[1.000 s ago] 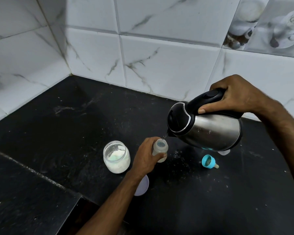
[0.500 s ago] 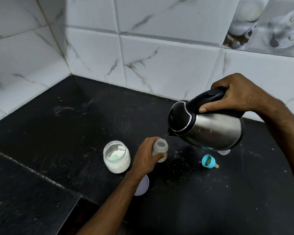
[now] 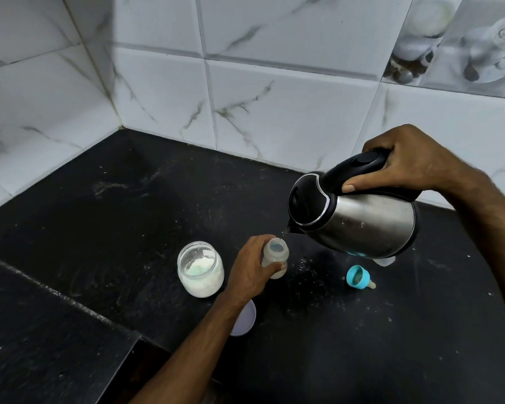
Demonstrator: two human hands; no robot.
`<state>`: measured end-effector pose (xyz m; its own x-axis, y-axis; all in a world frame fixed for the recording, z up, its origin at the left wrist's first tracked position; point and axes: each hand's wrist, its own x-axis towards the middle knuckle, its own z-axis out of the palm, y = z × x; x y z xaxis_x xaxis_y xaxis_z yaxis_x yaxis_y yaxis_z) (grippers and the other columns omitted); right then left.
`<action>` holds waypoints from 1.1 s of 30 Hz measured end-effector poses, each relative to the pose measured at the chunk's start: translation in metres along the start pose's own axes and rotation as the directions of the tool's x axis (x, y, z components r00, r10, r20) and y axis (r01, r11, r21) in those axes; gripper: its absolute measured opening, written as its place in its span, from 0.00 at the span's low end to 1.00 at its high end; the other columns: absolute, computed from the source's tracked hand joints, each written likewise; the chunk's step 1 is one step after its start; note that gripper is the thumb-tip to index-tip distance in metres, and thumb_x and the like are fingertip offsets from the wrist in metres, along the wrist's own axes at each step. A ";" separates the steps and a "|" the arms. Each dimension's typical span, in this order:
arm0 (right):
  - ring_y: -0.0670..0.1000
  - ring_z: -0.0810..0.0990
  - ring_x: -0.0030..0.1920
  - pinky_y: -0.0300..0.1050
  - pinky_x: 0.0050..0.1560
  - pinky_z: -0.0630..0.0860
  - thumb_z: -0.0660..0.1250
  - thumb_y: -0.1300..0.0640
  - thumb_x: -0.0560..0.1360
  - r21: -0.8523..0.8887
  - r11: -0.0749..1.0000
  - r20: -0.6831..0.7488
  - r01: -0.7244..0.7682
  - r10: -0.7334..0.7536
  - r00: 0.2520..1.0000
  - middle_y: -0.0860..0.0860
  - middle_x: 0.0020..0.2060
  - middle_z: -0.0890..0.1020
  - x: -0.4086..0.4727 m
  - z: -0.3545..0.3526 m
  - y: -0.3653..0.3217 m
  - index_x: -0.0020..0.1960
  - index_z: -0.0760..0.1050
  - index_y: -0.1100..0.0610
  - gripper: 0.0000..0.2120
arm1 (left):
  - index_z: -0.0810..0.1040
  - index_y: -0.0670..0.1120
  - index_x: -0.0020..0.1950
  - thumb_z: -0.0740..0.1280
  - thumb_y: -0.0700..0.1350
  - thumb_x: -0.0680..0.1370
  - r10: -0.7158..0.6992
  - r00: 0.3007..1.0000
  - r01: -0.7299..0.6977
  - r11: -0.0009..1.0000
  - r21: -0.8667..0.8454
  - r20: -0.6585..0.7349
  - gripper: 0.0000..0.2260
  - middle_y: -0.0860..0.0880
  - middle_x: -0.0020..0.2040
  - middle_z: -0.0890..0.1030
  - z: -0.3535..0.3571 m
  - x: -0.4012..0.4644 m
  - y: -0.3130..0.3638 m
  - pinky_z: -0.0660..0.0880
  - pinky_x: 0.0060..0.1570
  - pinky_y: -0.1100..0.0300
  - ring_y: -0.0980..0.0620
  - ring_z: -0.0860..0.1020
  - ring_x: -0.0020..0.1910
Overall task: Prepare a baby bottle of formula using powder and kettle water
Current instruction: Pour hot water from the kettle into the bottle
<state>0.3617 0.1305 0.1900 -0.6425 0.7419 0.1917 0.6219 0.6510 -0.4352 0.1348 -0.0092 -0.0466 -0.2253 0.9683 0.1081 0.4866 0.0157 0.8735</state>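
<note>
On the black stone counter, speckled with pale flecks, the left hand wraps its grip round a small translucent baby bottle, fingers curled about the body and thumb pressed on its lower front. The bottle stands upright, mouth uncovered. Above and to its right, the right hand clenches the black plastic handle of a kettle, thumb tip lying along the handle's underside. The kettle has a rounded brushed-steel body and a black lid, and is tipped so its spout sits just over the bottle's mouth, a thin trickle of water at the lip. Just left of the bottle stands an open glass jar holding white powder. A teal teat ring lies on its side near the kettle's base. A pale round lid lies partly hidden under the left forearm. White marble-veined tiles line the corner behind.
</note>
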 end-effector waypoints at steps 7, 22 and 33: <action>0.46 0.68 0.26 0.44 0.31 0.67 0.69 0.18 0.49 0.002 1.000 -0.004 0.003 -0.003 1.000 0.53 0.25 0.75 0.000 0.001 0.003 0.31 0.75 0.57 0.40 | 0.73 0.57 0.59 0.77 0.47 0.69 -0.009 1.000 0.009 1.000 -0.005 -0.002 0.22 0.57 0.57 0.75 0.000 0.001 -0.001 0.75 0.59 0.57 0.61 0.75 0.56; 0.44 0.67 0.25 0.43 0.29 0.66 0.70 0.19 0.51 -0.024 1.000 -0.001 0.005 -0.005 1.000 0.52 0.24 0.73 0.001 0.003 0.008 0.30 0.73 0.57 0.39 | 0.74 0.57 0.59 0.77 0.46 0.69 -0.011 1.000 0.011 1.000 -0.008 0.001 0.22 0.57 0.57 0.75 0.000 0.000 0.001 0.75 0.60 0.57 0.61 0.75 0.56; 0.44 0.67 0.24 0.44 0.29 0.66 0.70 0.19 0.51 -0.025 1.000 0.010 0.007 -0.007 1.000 0.49 0.22 0.72 0.001 0.002 0.006 0.29 0.73 0.55 0.38 | 0.73 0.57 0.59 0.77 0.45 0.69 -0.021 1.000 0.021 1.000 -0.021 -0.002 0.22 0.56 0.58 0.75 -0.001 -0.001 0.003 0.76 0.60 0.53 0.59 0.76 0.57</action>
<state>0.3636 0.1346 0.1862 -0.6512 0.7359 0.1857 0.6284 0.6600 -0.4118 0.1352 -0.0100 -0.0439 -0.2370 0.9672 0.0908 0.4637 0.0305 0.8855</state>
